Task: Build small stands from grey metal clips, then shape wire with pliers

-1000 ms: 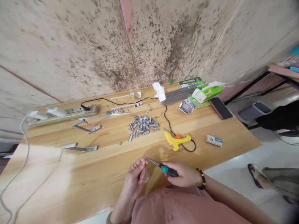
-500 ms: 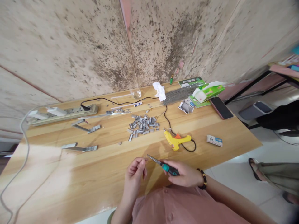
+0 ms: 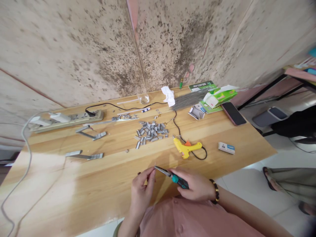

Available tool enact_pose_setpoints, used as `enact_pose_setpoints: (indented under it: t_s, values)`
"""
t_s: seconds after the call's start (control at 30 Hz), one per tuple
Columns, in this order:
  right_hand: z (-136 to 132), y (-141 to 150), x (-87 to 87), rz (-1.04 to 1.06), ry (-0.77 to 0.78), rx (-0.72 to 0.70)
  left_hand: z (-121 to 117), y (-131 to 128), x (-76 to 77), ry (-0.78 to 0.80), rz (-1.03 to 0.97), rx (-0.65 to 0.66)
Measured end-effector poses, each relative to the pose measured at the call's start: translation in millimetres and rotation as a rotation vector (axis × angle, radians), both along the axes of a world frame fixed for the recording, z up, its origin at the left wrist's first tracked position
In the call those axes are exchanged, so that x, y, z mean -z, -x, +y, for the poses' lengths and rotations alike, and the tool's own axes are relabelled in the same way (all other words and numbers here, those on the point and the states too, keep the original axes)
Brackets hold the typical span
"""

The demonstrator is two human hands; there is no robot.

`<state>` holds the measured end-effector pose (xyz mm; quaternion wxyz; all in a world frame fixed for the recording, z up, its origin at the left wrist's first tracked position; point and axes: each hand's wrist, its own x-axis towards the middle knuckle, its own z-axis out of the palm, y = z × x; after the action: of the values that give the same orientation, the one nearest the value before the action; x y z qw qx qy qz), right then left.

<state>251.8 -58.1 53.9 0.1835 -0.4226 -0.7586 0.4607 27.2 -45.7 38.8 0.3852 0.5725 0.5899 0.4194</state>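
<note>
My right hand is closed round the black and teal handles of long-nose pliers. Their metal jaws point left and meet the fingertips of my left hand. Thumb and forefinger of that left hand are pinched on something thin and tiny at the jaw tips, too small to make out. Both hands are above the table's near edge. Beyond them lies a loose pile of grey staple blocks. A yellow glue gun rests on its side, beyond my right hand.
Left on the wooden table are two joined staple shapes and a power strip. A glass, thin grey wires, a tissue pack, a phone and a small box stand behind or right. Someone's leg shows at right.
The plier tips and my left fingertips have come together, where a small gap showed before. My left fingers have turned slightly and drawn closer in. The table items have not moved.
</note>
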Motion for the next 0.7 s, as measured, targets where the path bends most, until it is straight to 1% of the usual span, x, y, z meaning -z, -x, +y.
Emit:
enact_pose_setpoints:
  t_s: [0.07,0.23,0.4,0.6,0.7]
  values:
    - [-0.4,-0.6,1.1,-0.013,-0.009,-0.002,-0.3,0.0,-1.1,-0.009,0.014,0.018]
    - [0.0,-2.2,4.9,-0.022,-0.05,-0.008,0.1,0.9,-1.3,0.047,-0.026,0.06]
    - [1.2,-4.4,6.0,-0.03,-0.063,-0.031,2.7,1.8,-5.0,0.056,0.003,0.102]
    - [3.0,-7.4,4.2,-0.005,-0.055,-0.059,5.1,1.7,-11.3,0.104,-0.043,0.103]
    - [3.3,-8.0,4.1,-0.008,-0.055,-0.064,5.7,2.1,-12.4,0.095,-0.018,0.106]
